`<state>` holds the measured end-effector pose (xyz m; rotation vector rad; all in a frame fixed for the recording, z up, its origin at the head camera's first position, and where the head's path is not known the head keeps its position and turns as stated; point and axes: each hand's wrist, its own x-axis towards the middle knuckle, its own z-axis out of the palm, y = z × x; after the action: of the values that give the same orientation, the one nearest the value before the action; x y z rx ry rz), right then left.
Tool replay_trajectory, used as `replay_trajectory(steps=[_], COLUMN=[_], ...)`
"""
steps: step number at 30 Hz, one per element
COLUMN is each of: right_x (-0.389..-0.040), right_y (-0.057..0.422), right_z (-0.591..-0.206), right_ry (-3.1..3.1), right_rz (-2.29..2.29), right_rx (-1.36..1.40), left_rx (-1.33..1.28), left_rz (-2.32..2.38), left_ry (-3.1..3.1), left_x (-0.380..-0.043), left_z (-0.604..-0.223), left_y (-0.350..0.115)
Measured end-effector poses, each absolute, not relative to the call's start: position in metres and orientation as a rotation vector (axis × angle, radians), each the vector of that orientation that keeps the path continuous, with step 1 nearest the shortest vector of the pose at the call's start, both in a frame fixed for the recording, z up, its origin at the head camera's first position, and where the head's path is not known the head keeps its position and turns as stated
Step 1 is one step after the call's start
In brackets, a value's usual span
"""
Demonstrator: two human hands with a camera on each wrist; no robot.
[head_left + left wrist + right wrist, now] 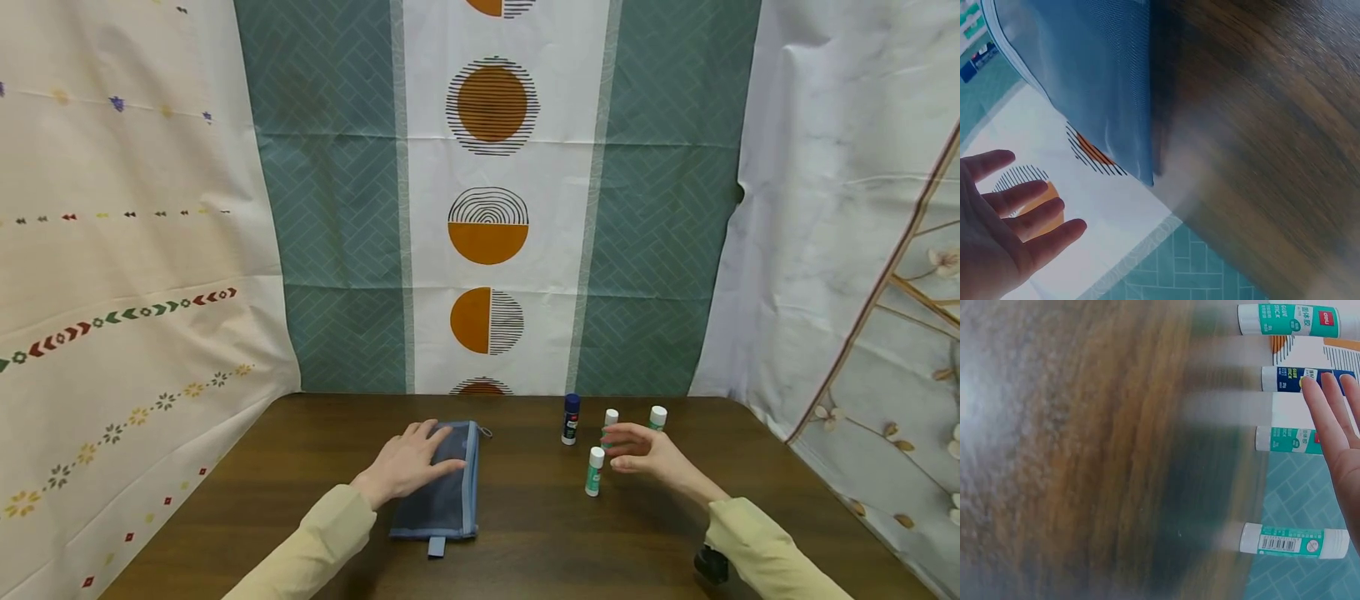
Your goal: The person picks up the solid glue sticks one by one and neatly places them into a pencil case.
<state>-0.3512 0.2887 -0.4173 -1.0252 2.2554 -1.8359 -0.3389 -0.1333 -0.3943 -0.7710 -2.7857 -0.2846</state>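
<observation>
A blue zip pouch (450, 504) with a mesh-like face lies on the table, left of centre. My left hand (408, 462) is over its upper part, fingers spread. In the left wrist view, that hand (1010, 219) shows loose fingers, apart from the pouch (1100, 62). My right hand (652, 454), fingers loosely bent and holding nothing, is among upright glue sticks. The nearest green glue stick (594, 475) stands just left of its fingertips. Another green glue stick (611, 417) is partly hidden behind the fingers, and a third green one (657, 417) stands behind the hand.
A dark blue glue stick (571, 419) stands farther back, left of the green ones. Behind the brown table (525, 550) hangs a patterned curtain (495, 333), with cloth on both sides. A small black object (711, 564) shows beneath the right sleeve.
</observation>
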Motion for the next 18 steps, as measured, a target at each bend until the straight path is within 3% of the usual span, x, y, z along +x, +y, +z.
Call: replay_trajectory(steps=[10,18], right_x=[-0.35,-0.348], right_y=[0.279,0.278], right_z=[-0.416,-0.418], right_ry=[2.278,2.353], right_rz=[-1.837,-1.797], right_rx=[-0.964,-0.929], left_rx=[-0.673,-0.652], left_rz=[-0.253,-0.491], left_ry=[-2.794,-2.854], left_x=[-0.337,-0.334], left_z=[-0.397,-0.401], left_y=[-0.119,-0.108])
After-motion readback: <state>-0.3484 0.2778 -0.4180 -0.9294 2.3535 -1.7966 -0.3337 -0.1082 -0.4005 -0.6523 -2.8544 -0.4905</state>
